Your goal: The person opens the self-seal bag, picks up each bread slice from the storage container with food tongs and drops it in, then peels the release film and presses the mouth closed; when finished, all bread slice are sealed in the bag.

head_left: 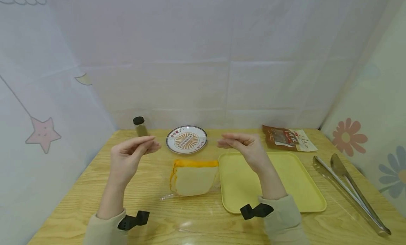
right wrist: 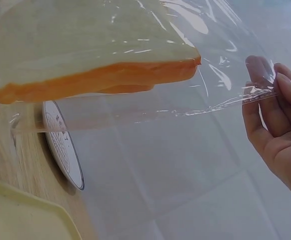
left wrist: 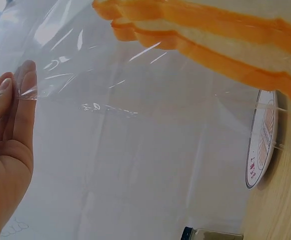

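Observation:
Slices of bread (head_left: 195, 179) with orange crust sit inside a clear plastic bag (left wrist: 150, 75) at the middle of the table. My left hand (head_left: 133, 157) pinches one upper corner of the bag between thumb and fingers. On the other side, my right hand (head_left: 247, 149) pinches the opposite corner. Between the two hands the film is stretched, with its edge showing in the right wrist view below the bread (right wrist: 95, 75). In the head view the film itself is barely visible. Both hands are raised above the table, the bread lower between them.
A round patterned plate (head_left: 187, 140) lies behind the bread. To its left stands a jar with a black lid (head_left: 139, 126). A yellow tray (head_left: 298, 181) is at the right, with metal tongs (head_left: 352, 192) beside it and a brown food packet (head_left: 287, 138) behind.

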